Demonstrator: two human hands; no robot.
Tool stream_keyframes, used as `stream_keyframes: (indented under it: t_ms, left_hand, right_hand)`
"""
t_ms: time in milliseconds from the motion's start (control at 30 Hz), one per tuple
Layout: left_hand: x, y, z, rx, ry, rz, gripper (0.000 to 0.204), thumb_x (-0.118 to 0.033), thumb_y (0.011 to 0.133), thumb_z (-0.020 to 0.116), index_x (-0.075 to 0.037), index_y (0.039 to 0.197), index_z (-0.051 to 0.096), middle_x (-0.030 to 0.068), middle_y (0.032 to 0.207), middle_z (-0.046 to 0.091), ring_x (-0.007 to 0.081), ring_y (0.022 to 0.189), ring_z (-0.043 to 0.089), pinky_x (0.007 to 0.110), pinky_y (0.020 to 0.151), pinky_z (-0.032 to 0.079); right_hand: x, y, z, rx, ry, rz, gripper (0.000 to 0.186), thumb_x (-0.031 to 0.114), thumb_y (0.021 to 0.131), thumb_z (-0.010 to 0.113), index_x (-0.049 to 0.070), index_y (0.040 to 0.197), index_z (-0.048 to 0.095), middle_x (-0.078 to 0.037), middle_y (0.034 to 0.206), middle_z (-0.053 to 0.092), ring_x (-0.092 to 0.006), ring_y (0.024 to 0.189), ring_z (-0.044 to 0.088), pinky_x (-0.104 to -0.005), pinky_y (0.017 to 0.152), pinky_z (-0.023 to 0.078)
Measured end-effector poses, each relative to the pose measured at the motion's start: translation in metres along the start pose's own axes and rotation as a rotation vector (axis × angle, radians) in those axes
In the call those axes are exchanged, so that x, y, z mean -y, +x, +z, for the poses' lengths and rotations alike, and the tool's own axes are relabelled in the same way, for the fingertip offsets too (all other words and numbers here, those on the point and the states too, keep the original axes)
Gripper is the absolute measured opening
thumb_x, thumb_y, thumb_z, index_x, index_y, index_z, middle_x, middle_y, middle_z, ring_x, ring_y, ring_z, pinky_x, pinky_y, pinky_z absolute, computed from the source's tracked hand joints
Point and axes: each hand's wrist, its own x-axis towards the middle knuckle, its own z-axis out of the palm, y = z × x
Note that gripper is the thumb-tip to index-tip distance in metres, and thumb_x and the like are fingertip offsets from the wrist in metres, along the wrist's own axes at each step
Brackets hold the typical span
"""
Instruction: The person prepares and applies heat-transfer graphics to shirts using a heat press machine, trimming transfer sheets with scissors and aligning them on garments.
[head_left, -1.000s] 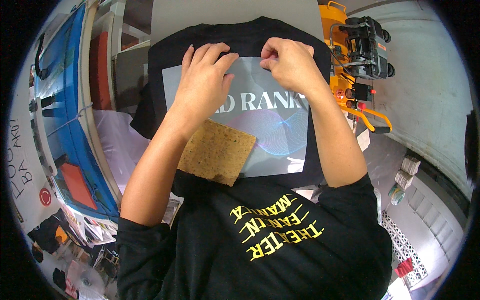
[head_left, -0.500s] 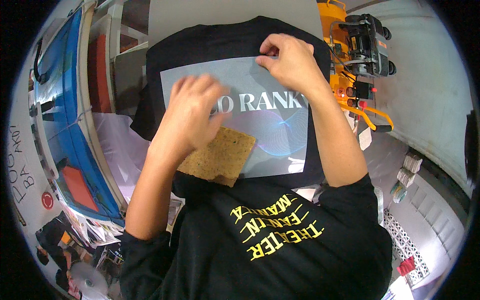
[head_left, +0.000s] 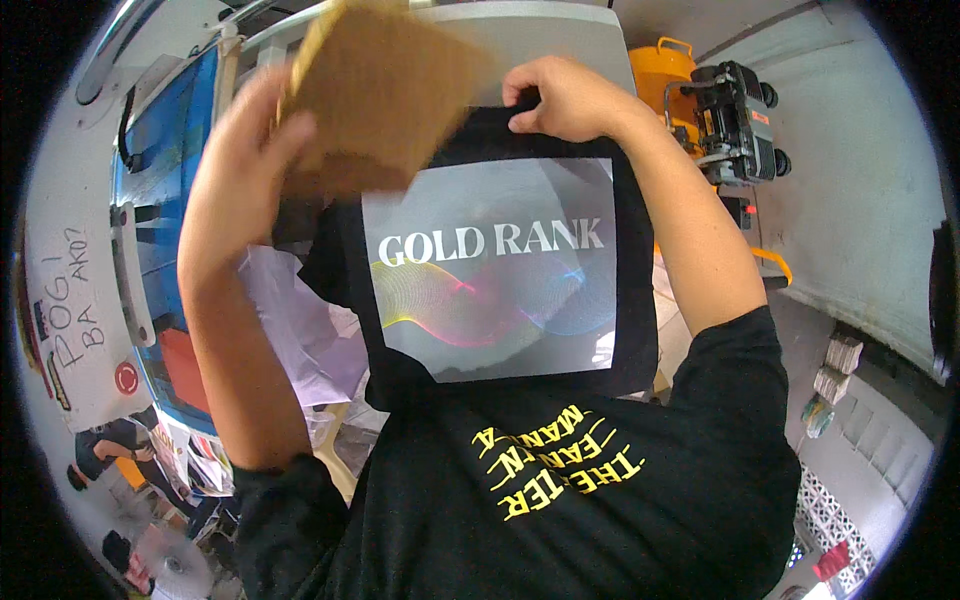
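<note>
Grip of the left hand (head_left: 240, 165) is closed on the left side of a brown, roughly square slab (head_left: 385, 100), with the thumb along its near face; hand and slab are both blurred. The slab is tilted and hides the upper left part of a black garment (head_left: 637, 320) from view. The right hand (head_left: 562, 100) has its thumb and curled fingers closed on dark cloth at the garment's upper edge, well apart from the slab.

Below the hands, on the garment, lies a grey, glossy sheet (head_left: 480, 355) bearing pale lettering and a wave of fine lines, yellow and pink at the left, blue at the right. Black cloth shows around it, and a fold of it covers the sheet's lower left corner.

Beyond the right hand, a light grey surface (head_left: 565, 35) extends from under the garment. To its right stands an orange machine (head_left: 660, 68) with a black motor (head_left: 735, 120). Left of the garment hangs pale lilac material (head_left: 295, 320), and farther left is a blue panel (head_left: 150, 330). Another person (head_left: 120, 445) is at lower left, near a round fan (head_left: 175, 565). Yellow lettering marks the wearer's black top (head_left: 420, 520).
</note>
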Motion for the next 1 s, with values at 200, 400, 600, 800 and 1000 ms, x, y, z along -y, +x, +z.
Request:
stream_keyframes:
  t_ms: [200,400,600,800,1000]
  left_hand:
    - [0.072,0.129,0.052,-0.097,-0.323,-0.05,0.042,-0.008,0.1,0.052,0.0,0.141,0.045,0.0119,0.135,0.057,0.022,0.124,0.055,0.036,0.109,0.041]
    - [0.112,0.149,0.075,0.516,-0.838,-0.433,0.036,-0.005,0.101,0.048,-0.007,0.136,0.05,0.0075,0.129,0.06,0.0176,0.117,0.06,0.035,0.105,0.046]
    - [0.117,0.169,0.075,0.759,-0.666,-0.474,0.037,-0.003,0.098,0.05,-0.009,0.133,0.054,0.0061,0.125,0.063,0.0157,0.115,0.062,0.034,0.103,0.048]
    - [0.119,0.188,0.073,0.956,-0.274,-0.521,0.042,-0.001,0.086,0.06,-0.005,0.128,0.057,0.0061,0.116,0.067,0.0173,0.104,0.065,0.034,0.094,0.051]
    - [0.078,0.192,0.095,1.118,0.263,-0.3,0.034,-0.006,0.086,0.064,-0.006,0.119,0.062,0.0058,0.097,0.067,0.0187,0.085,0.064,0.036,0.075,0.051]
  right_hand:
    - [0.009,-0.005,-0.012,0.011,0.257,-0.077,0.025,0.02,0.079,0.08,0.003,0.094,0.072,-0.008,0.088,0.071,-0.0193,0.085,0.065,-0.0319,0.079,0.05]
    - [0.015,-0.02,-0.017,-0.165,0.34,-0.02,0.017,0.018,0.08,0.08,0.004,0.089,0.074,-0.009,0.087,0.072,-0.0202,0.083,0.066,-0.0323,0.077,0.051]
    - [0.014,-0.022,-0.019,-0.269,0.403,0.005,0.019,0.02,0.08,0.081,0.003,0.086,0.076,-0.008,0.085,0.072,-0.0181,0.081,0.066,-0.0316,0.074,0.051]
    - [0.009,-0.027,-0.024,-0.352,0.463,0.101,0.02,0.021,0.08,0.082,0.003,0.086,0.076,-0.008,0.085,0.071,-0.0186,0.079,0.066,-0.0309,0.074,0.05]
    - [-0.009,-0.017,-0.01,-0.34,0.496,0.108,0.022,0.022,0.08,0.082,0.003,0.089,0.076,-0.007,0.084,0.071,-0.0155,0.079,0.065,-0.0299,0.073,0.05]
